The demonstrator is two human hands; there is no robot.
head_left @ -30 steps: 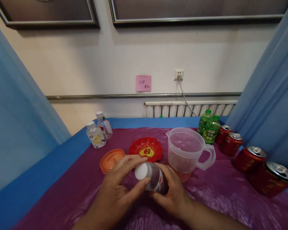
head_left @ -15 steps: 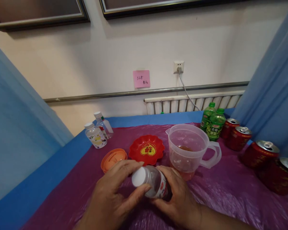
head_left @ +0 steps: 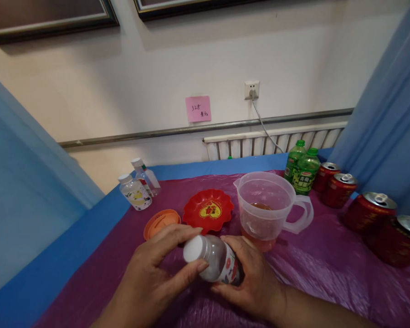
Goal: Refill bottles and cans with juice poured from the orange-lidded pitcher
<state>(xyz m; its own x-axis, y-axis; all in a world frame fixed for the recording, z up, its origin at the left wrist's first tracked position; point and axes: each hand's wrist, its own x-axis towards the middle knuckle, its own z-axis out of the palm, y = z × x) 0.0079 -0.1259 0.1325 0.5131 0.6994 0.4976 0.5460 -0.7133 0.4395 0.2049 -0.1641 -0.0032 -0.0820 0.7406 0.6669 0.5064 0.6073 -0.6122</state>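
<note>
A clear bottle (head_left: pixel 214 258) with a white cap and a red-flowered label lies tilted between my hands, its cap toward the left. My right hand (head_left: pixel 254 278) is wrapped round the labelled lower part. The thumb and forefinger of my left hand (head_left: pixel 157 269) are at the white cap (head_left: pixel 195 248), one on each side. Just beyond the bottle is a red scalloped plate (head_left: pixel 191 212) with a yellow heart pattern. A translucent jug (head_left: pixel 259 223) with some amber liquid stands to the right, and an orange dish (head_left: pixel 160 222) lies to the left.
Two clear bottles, one with a fruit label (head_left: pixel 135 195), stand at the back left. Two green bottles (head_left: pixel 304 175) and several red cans (head_left: pixel 369 212) line the right side. Purple plastic sheeting (head_left: pixel 314 273) covers the blue table. Blue curtains hang on both sides.
The view has shifted slightly. The bottle is tipped a little more to the left, showing more of its label, with both hands still at it.
</note>
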